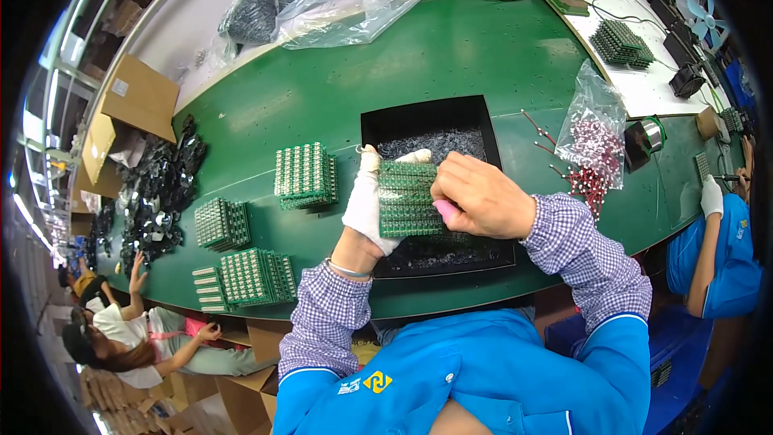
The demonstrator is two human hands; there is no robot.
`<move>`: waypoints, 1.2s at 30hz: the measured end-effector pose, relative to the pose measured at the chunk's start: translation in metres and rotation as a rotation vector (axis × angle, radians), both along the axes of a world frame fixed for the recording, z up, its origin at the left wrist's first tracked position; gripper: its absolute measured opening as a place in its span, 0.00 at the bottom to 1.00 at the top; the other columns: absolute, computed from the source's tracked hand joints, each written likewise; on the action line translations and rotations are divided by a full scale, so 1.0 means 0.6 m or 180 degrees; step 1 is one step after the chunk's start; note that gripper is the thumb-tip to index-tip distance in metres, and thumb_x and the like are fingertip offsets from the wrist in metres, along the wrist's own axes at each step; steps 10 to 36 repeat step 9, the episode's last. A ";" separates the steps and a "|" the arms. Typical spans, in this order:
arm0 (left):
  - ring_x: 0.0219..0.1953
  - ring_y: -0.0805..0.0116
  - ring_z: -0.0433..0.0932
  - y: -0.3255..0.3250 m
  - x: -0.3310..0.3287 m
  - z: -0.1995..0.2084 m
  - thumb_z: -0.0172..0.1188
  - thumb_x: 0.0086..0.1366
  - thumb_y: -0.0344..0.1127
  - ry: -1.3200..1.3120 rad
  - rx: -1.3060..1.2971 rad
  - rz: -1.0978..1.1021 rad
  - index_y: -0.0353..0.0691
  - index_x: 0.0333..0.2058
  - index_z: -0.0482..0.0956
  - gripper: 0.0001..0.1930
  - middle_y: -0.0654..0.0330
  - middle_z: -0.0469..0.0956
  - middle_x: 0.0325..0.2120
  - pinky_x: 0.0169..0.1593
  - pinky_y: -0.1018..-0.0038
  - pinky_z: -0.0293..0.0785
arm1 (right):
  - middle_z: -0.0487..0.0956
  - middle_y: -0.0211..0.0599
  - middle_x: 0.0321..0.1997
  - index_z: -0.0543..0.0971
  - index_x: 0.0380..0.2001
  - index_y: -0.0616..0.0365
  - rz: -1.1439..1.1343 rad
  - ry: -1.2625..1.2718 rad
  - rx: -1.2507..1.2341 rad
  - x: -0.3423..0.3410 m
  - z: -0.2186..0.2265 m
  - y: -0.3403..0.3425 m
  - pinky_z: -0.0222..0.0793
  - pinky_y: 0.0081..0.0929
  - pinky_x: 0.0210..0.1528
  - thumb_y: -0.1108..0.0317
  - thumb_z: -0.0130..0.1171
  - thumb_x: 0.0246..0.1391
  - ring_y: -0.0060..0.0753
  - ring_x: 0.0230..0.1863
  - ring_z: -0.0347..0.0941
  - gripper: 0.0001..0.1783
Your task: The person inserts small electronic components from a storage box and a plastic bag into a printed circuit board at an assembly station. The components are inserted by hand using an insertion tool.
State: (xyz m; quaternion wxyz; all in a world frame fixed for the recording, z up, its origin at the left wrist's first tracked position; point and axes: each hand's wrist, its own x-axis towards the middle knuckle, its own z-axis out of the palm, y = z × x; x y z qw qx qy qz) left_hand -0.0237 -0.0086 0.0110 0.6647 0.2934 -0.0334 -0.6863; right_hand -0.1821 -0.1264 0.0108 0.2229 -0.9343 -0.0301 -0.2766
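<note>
My left hand (366,203), in a white glove that leaves some fingertips bare, grips a green circuit board panel (407,200) by its left side. The panel carries rows of small parts and is held over a black open box (503,193). At the panel's right edge, my right hand (481,196) is closed, its fingers curled in. Something pink (448,212) shows at its thumb, perhaps a finger cover. Whether these fingers pinch the panel's edge or a small thing is hidden. Dark thin clippings (451,143) lie in the box.
Stacks of green panels (304,176) (221,224) (256,278) stand left on the green table (338,80). Beyond them lies a heap of black shiny pieces (161,193). A clear bag (592,125) and red wires (592,185) lie right. Co-workers (121,338) (717,250) sit on both sides.
</note>
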 end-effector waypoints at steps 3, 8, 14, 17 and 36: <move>0.40 0.60 0.81 0.002 0.008 -0.015 0.37 0.69 0.64 0.0145 -0.0180 -0.0117 0.35 0.54 0.72 0.36 0.49 0.78 0.45 0.42 0.69 0.81 | 0.70 0.34 0.32 0.72 0.32 0.54 0.0045 -0.0127 -0.0175 0.005 0.001 0.005 0.64 0.28 0.40 0.68 0.60 0.50 0.34 0.34 0.66 0.08; 0.43 0.56 0.81 0.001 0.006 -0.018 0.36 0.69 0.64 -0.0233 -0.0043 -0.0067 0.33 0.57 0.68 0.37 0.49 0.77 0.48 0.44 0.67 0.81 | 0.70 0.33 0.33 0.72 0.33 0.53 -0.0082 -0.0164 -0.0838 0.016 -0.008 0.014 0.64 0.29 0.41 0.65 0.62 0.48 0.34 0.35 0.66 0.11; 0.43 0.54 0.81 0.000 0.001 -0.013 0.36 0.69 0.64 -0.0495 0.0119 0.0021 0.33 0.58 0.67 0.37 0.49 0.77 0.48 0.44 0.67 0.81 | 0.71 0.33 0.33 0.72 0.33 0.53 -0.0163 -0.0119 -0.1081 0.019 -0.013 0.016 0.65 0.29 0.42 0.64 0.63 0.47 0.35 0.36 0.67 0.12; 0.43 0.54 0.81 0.000 0.001 -0.013 0.36 0.69 0.64 -0.0495 0.0119 0.0021 0.33 0.58 0.67 0.37 0.49 0.77 0.48 0.44 0.67 0.81 | 0.71 0.33 0.33 0.72 0.33 0.53 -0.0163 -0.0119 -0.1081 0.019 -0.013 0.016 0.65 0.29 0.42 0.64 0.63 0.47 0.35 0.36 0.67 0.12; 0.43 0.54 0.81 0.000 0.001 -0.013 0.36 0.69 0.64 -0.0495 0.0119 0.0021 0.33 0.58 0.67 0.37 0.49 0.77 0.48 0.44 0.67 0.81 | 0.71 0.33 0.33 0.72 0.33 0.53 -0.0163 -0.0119 -0.1081 0.019 -0.013 0.016 0.65 0.29 0.42 0.64 0.63 0.47 0.35 0.36 0.67 0.12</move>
